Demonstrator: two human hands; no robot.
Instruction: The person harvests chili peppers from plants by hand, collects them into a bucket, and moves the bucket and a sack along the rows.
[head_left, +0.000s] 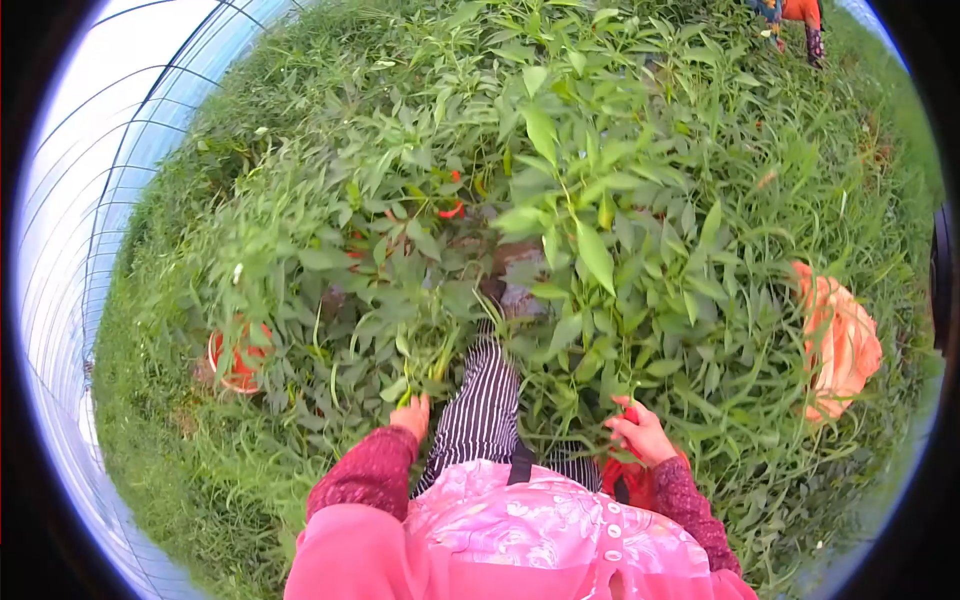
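Observation:
My left hand (pixel 411 417) is closed at the edge of the plants, its fingertips pressed on green leaves or a stem (pixel 402 392). On the right, my right hand (pixel 642 433) has its fingers closed around a small red pepper (pixel 630 411). Just below that hand, partly hidden by my sleeve, is a red container (pixel 628 484) with a dark inside. Red peppers (pixel 452 211) hang among the leaves ahead of me, at the centre left.
Dense green plants (pixel 590 250) surround my striped legs. A red bucket (pixel 240 357) sits among them at the left, an orange sack (pixel 838 345) at the right. A person (pixel 800 12) is at the top right. A hooped plastic wall (pixel 100 170) runs along the left.

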